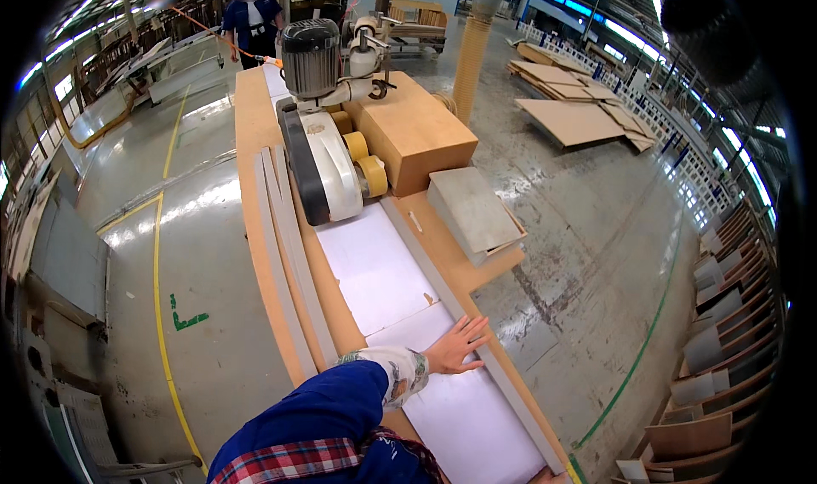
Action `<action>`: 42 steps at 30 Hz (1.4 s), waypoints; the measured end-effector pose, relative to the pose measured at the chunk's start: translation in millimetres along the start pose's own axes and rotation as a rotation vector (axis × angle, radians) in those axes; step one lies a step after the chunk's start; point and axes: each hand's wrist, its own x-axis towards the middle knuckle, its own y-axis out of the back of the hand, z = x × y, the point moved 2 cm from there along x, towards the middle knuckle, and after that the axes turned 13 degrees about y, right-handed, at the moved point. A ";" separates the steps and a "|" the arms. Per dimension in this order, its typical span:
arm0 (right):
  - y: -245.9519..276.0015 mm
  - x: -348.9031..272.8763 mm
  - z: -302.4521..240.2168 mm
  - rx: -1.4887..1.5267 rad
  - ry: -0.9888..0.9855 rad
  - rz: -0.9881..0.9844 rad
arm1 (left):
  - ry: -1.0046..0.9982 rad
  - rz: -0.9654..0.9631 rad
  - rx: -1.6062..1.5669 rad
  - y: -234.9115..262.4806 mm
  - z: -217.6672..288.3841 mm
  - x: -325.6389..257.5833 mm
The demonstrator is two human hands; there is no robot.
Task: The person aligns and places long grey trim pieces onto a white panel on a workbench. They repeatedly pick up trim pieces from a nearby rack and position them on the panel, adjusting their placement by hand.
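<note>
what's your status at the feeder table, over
Left hand flat on white panel, open. Right hand barely visible at lower edge. Feeder ahead, path clear.

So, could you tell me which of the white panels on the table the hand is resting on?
The left hand lies flat on the nearer white panel, not the farther panel by the feeder.

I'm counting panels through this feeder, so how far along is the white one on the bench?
Done: one white panel lies ahead, its far end at the power feeder and its yellow rollers.
In hand: the left hand lies flat, fingers spread, on the nearer white panel, against the grey fence strip.
Left: this panel has not reached the rollers; grey strips wait alongside. The right hand is out of view.
</note>
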 end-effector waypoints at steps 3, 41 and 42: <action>-10.8 -1.5 4.1 -0.039 -0.022 -0.039 | -0.016 0.008 0.000 -2.1 0.8 -1.3; -147.7 -377.2 59.9 -1.284 0.962 -1.392 | 0.022 -0.309 -0.059 154.8 -59.6 -222.3; -151.4 -379.5 62.1 -1.330 0.903 -1.417 | 0.044 -0.377 -0.088 149.2 -63.8 -223.6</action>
